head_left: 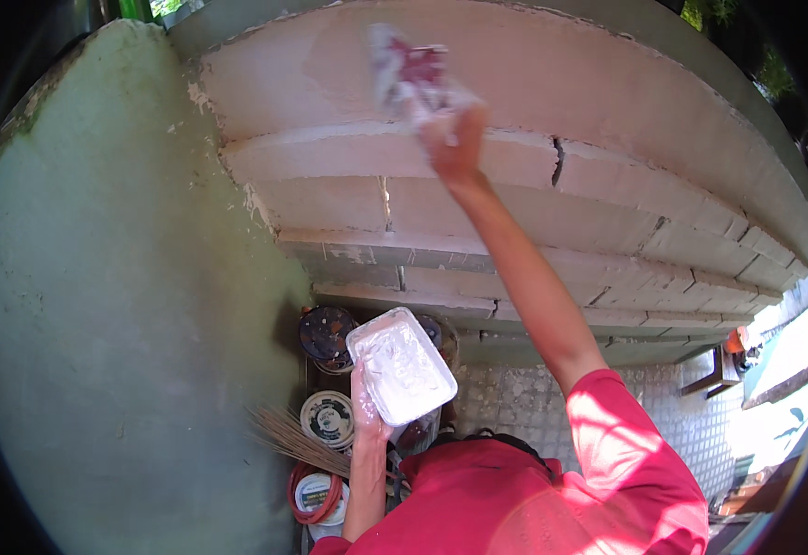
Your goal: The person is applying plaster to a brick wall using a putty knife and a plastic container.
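My left hand point(363, 407) holds a white rectangular tray point(402, 365) smeared inside with white paint or paste. My right hand point(459, 139) is raised high on an outstretched arm, gripping a blurred tool point(413, 65), white-smeared with a maroon part, against or close to the pale pinkish upper band point(302, 69) of the wall. Whether the tool touches the surface is unclear. Below that band run stepped, cracked ledges point(608, 194) with white patches along their edges.
A green-grey side wall point(126, 277) rises at the left. Paint-spattered buckets point(323, 335), a lidded white tub point(328, 416), a bundle of thin sticks point(279, 427) and a red hose point(298, 499) crowd the corner beside me. A wooden stand point(719, 375) is at the right on the tiled floor point(515, 398).
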Demonstrator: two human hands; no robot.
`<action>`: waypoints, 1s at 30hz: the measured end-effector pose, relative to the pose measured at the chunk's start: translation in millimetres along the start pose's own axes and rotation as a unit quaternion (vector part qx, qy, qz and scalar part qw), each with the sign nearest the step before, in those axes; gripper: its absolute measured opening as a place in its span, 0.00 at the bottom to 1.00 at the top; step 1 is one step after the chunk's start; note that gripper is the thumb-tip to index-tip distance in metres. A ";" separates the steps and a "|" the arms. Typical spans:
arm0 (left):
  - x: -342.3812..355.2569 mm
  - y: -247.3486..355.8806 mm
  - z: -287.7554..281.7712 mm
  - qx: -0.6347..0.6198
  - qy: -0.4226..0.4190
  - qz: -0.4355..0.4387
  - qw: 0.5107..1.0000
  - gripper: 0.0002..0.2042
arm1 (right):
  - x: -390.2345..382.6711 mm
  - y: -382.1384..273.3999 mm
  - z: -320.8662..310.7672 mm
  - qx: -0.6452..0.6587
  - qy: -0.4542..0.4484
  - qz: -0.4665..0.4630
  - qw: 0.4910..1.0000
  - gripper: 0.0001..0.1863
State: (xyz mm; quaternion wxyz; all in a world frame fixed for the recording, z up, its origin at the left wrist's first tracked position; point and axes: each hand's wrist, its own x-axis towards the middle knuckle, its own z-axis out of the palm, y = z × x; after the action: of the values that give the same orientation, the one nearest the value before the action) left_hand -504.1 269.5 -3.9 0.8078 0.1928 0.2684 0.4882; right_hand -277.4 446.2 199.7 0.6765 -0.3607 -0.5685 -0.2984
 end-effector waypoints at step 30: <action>32.0 -22.6 31.2 0.001 0.002 -0.055 0.999 0.27 | -0.1 49.0 51.3 -0.191 -0.137 0.013 0.972 0.22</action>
State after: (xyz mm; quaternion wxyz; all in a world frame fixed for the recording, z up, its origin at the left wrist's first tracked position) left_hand -457.0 286.4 -0.3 0.8324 0.1774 0.2808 0.4436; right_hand -266.0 516.1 197.2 0.5147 -0.5283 -0.5832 -0.3403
